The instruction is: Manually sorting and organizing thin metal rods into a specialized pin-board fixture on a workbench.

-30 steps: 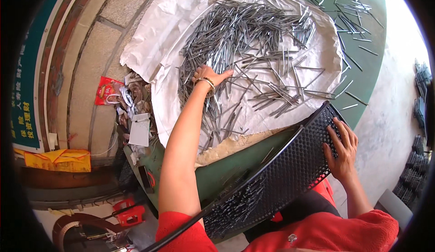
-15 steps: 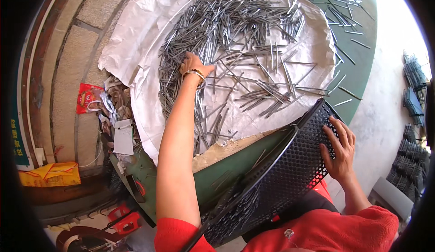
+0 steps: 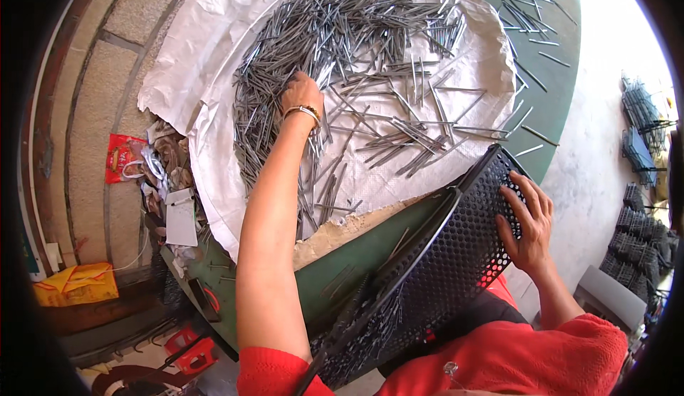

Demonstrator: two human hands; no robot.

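Thin grey metal rods lie in a thick heap on a white woven sheet. My left hand, with bracelets at the wrist, is at the heap's near side, its fingers curled down around some rods; the fingertips are hidden. A black perforated basket stands tilted between the table's near edge and my body, with more rods lying low inside it. My right hand rests on the basket's right wall, fingers and thumb spread over the holes.
Stray rods lie on the green table beyond the sheet. Left of it are crumpled rubbish, a red packet and a yellow bag. A red plastic stool stands below left. Stacked dark racks line the right.
My left hand has closed at the heap: its thumb, held out before, is now drawn in. My right hand stays on the basket. The whole view has shifted slightly.
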